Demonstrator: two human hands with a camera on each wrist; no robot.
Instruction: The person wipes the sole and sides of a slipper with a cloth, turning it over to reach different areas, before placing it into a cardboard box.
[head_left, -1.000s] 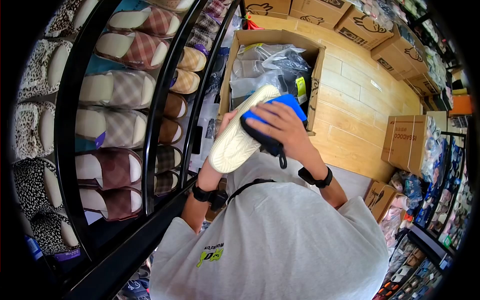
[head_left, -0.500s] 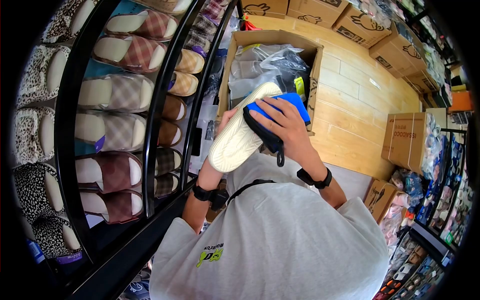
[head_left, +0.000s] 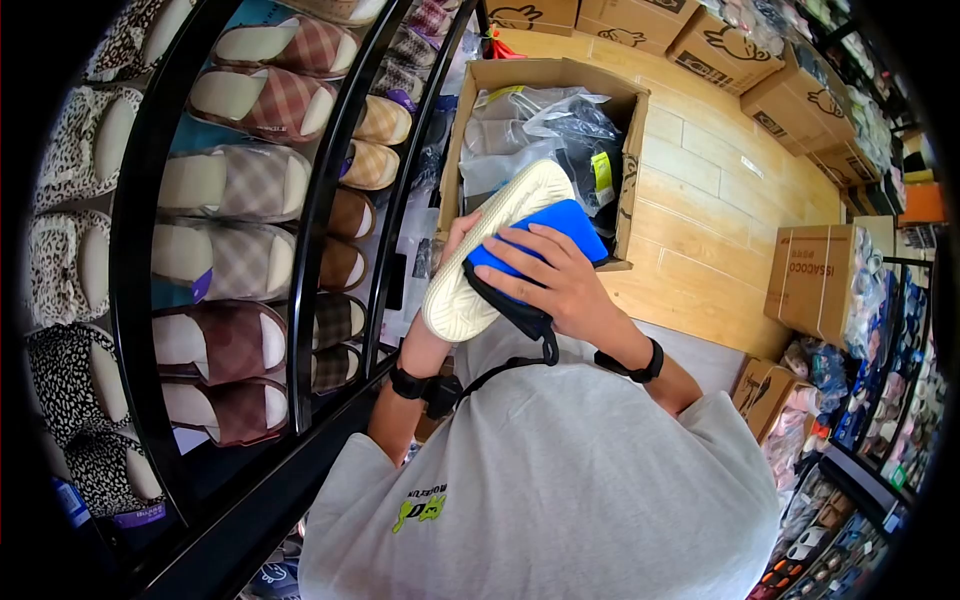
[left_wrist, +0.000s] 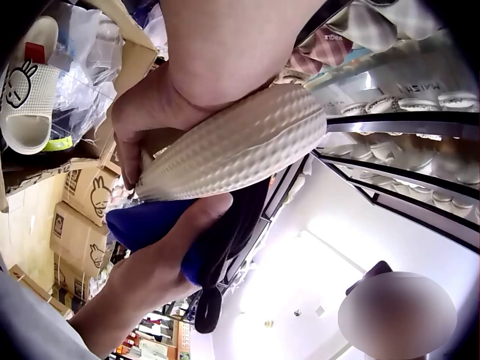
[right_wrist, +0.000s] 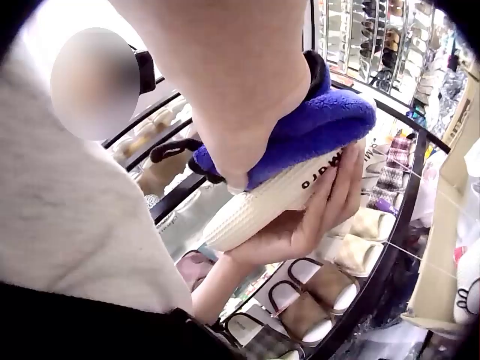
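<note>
A cream slipper (head_left: 452, 300) with a patterned sole is gripped by my left hand (head_left: 457, 235), whose fingers wrap its far side. In the right wrist view those fingers (right_wrist: 330, 202) lie below the slipper, under dark lettering on its side. My right hand (head_left: 555, 275) holds a blue plush cloth (head_left: 572, 228) with black edging and a hanging loop (head_left: 550, 348), pressed against the sole. The left wrist view has the slipper's dimpled side (left_wrist: 232, 150) above the cloth (left_wrist: 139, 225), my right thumb lying along the blue.
Beyond my hands stands an open carton (head_left: 640, 130) of bagged footwear. To the left, a black rack (head_left: 310, 220) carries rows of slippers (head_left: 255, 180). Closed cartons (head_left: 810, 285) line the right and back of the wooden floor (head_left: 690, 230). A person's blurred head shows in both wrist views.
The blue cloth and my right hand have shifted down and left across the sole, baring more of its upper end. My left hand keeps hold of the slipper, which has moved slightly.
</note>
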